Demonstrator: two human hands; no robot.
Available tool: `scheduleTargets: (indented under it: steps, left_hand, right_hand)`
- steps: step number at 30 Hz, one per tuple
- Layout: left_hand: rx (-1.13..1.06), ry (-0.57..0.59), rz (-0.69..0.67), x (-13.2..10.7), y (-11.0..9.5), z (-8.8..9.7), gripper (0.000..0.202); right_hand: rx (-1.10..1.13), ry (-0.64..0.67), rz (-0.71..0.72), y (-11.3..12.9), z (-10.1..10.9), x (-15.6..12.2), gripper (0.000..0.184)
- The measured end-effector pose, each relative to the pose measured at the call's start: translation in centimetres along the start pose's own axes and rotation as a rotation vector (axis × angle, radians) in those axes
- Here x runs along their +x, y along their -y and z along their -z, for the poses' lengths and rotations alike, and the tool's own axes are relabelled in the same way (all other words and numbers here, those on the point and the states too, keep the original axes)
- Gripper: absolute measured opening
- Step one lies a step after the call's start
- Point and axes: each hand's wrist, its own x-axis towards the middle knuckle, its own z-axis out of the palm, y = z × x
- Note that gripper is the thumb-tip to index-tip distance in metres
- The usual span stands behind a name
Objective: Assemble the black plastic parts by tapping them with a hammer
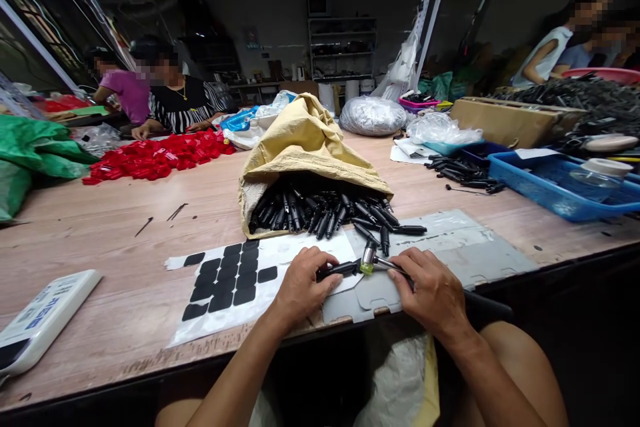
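Note:
My left hand is closed round a slim black part near the table's front edge. My right hand grips the handle of a small hammer, whose metal head with a yellow-green face sits against the tip of that black part. Both rest over a grey metal plate. Just behind lies a tan sack on its side, with several more black parts spilling from its mouth. To the left is a white sheet carrying black rounded stickers.
A white device lies at the near left. Red parts are heaped at the far left by two seated people and a green bag. Blue trays, a cardboard box and more people are at the right.

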Motion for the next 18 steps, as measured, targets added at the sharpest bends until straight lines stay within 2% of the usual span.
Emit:
scheduleTargets:
  steps: [3, 7, 14, 18]
  left_hand:
    - [-0.044, -0.002, 0.015, 0.2, 0.0, 0.2, 0.015]
    - [-0.072, -0.011, 0.01, 0.3, 0.3, 0.1, 0.014]
    - [-0.067, -0.013, 0.023, 0.4, 0.4, 0.0, 0.014]
    - [-0.056, -0.019, 0.017, 0.3, 0.5, -0.1, 0.017]
  right_hand:
    - [0.052, -0.003, -0.018, -0.1, 0.4, 0.3, 0.009]
    - [0.238, -0.046, -0.059, 0.5, 1.4, 0.6, 0.012]
    - [0.291, -0.023, -0.159, 3.8, 1.8, 0.8, 0.03]
    - [0.338, 0.014, -0.122, 5.2, 1.4, 0.9, 0.031]
